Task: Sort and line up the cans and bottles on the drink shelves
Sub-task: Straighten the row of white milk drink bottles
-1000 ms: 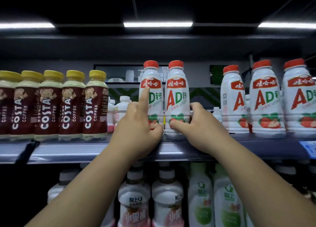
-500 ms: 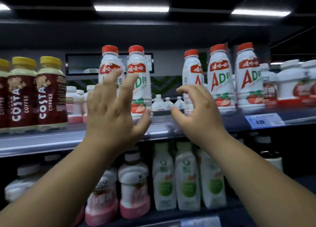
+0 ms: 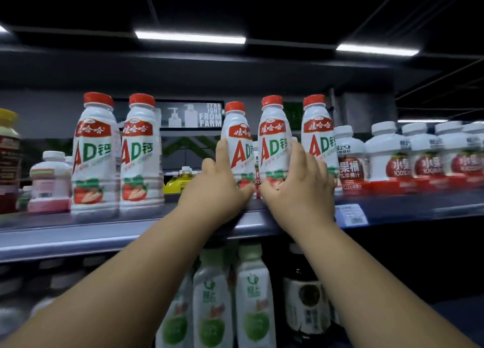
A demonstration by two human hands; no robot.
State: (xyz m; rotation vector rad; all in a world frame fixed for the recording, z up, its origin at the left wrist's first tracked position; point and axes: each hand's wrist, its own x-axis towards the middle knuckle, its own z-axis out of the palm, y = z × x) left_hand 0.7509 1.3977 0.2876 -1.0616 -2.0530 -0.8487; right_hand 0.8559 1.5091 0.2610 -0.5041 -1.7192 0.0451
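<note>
Up at the upper drink shelf (image 3: 104, 232) now, both arms stretched forward. Gripping the third AD bottle (image 3: 237, 148) with the left hand (image 3: 217, 188), with the forefinger laid up along its left side and the thumb tucked across the front, low down by the strawberry picture. Gripping the fourth AD bottle (image 3: 273, 143) with the right hand (image 3: 298, 190), with fingers curled round its right flank and the thumb low on the front. Nearly touching at the thumbs, just above the shelf lip. Both bottles upright, red caps on, labels facing out, close side by side with a sliver of gap.

Just beside them on the right, partly behind the right hand's knuckles, a fifth AD bottle (image 3: 318, 138), upright too. Well apart to the left, across a stretch of shelf, two more AD bottles (image 3: 94, 151), shoulder to shoulder at the front edge. In between, further back, something yellow (image 3: 180, 180), too blurred to name. Far left, a squat pink-banded bottle (image 3: 49, 182) and, cut by the frame edge, a yellow-capped brown bottle (image 3: 7, 159).

Off to the right, a row of squat white fruit-juice bottles (image 3: 382, 153) with red labels, smeared by blur. On the shelf lip below them, a price tag (image 3: 351, 215). Down on the lower shelf, between the forearms, white bottles with green apple labels (image 3: 254, 303) and a dark bottle (image 3: 305, 303) beside them. Behind it all, a sign reading STRAIGHT FROM FARM (image 3: 209, 114); overhead, strip lights (image 3: 190, 37).
</note>
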